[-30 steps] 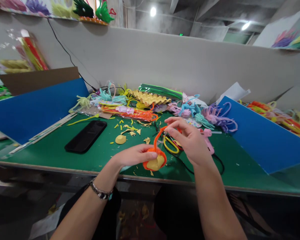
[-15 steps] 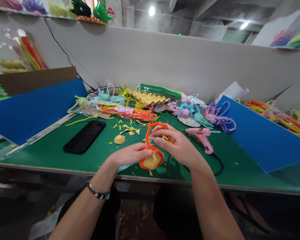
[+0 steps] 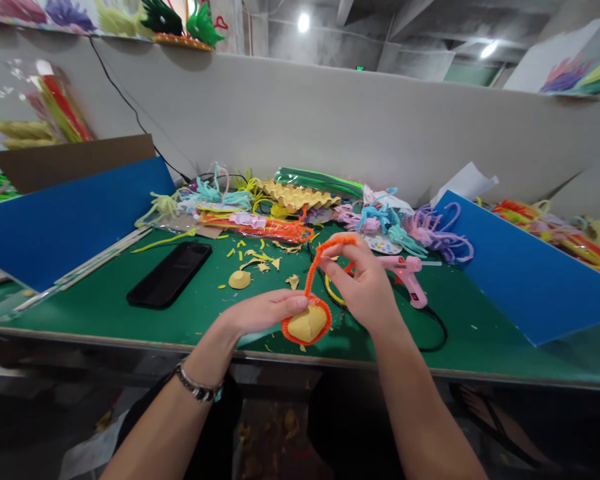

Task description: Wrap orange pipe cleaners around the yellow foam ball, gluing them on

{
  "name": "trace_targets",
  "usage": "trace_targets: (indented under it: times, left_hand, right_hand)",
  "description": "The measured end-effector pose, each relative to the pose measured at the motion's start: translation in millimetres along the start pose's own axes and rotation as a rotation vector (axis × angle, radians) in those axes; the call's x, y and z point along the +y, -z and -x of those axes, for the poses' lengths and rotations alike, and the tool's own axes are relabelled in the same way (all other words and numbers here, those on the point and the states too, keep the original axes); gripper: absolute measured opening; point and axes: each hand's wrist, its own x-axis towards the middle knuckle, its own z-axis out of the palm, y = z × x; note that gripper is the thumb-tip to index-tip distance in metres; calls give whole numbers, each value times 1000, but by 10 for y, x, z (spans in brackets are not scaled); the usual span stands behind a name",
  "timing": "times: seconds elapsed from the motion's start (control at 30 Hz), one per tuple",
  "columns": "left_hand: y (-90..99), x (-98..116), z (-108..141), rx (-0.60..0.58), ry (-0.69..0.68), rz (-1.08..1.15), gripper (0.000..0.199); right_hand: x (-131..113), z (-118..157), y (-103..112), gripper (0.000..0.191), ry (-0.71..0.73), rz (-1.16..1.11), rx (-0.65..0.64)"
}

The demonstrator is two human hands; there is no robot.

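Observation:
My left hand (image 3: 270, 311) pinches the edge of a small tan egg-carton cup (image 3: 307, 324), held just above the front of the table. An orange pipe cleaner (image 3: 314, 270) runs round the cup's rim, and its free length rises from there in a bend. My right hand (image 3: 363, 280) is closed on that free length, up and to the right of the cup. Behind the right hand lies a yellow pipe cleaner (image 3: 333, 291), partly hidden. A pink glue gun (image 3: 409, 275) rests on the table to the right of that hand.
A black phone (image 3: 170, 275) lies left on the green table (image 3: 460, 333). Cut scraps and another carton cup (image 3: 239, 279) sit mid-table. Bundles of pipe cleaners and an egg carton (image 3: 300, 195) line the back. Blue panels (image 3: 540, 280) stand at both sides.
My right hand has moved slightly right and closed its fingers, drawing the orange pipe cleaner's free length to the right. The cup has shifted a little to the right with my left hand.

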Motion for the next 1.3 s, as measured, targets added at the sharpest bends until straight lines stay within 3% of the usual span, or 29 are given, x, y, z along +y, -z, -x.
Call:
trace_targets:
  times: [0.1,0.27,0.33,0.47,0.57,0.63,0.73,0.87,1.07,1.3]
  left_hand:
    - [-14,-25,-7,1,-10,16,61]
    - [2,-22,-12,-11,-8,-18,59]
    - [42,-2,16,-66,4,-46,58]
    - [166,-9,100,-208,72,-49,57]
    - [245,-66,134,-57,-6,7,56]
    - [279,-87,138,9,-59,45,60]
    - [316,-43,142,49,-204,205,66]
    - [360,68,173,134,-379,441,55]
    - [384,68,186,232,-352,451,56]
    - [361,0,138,264,-252,540,51]
  right_hand:
    - [38,-14,0,9,8,-48,84]
    - [63,-36,42,10,-24,35,115]
    - [78,-49,101,8,-7,159,150]
    - [148,-76,273,6,24,471,345]
    - [215,-76,363,8,49,514,330]
    - [245,-62,387,11,54,578,253]
    - [235,-28,403,15,56,673,10]
    - [93,5,439,20,94,586,-217]
    - [-187,36,403,16,199,232,-725]
    - [-297,83,262,16,247,142,-908]
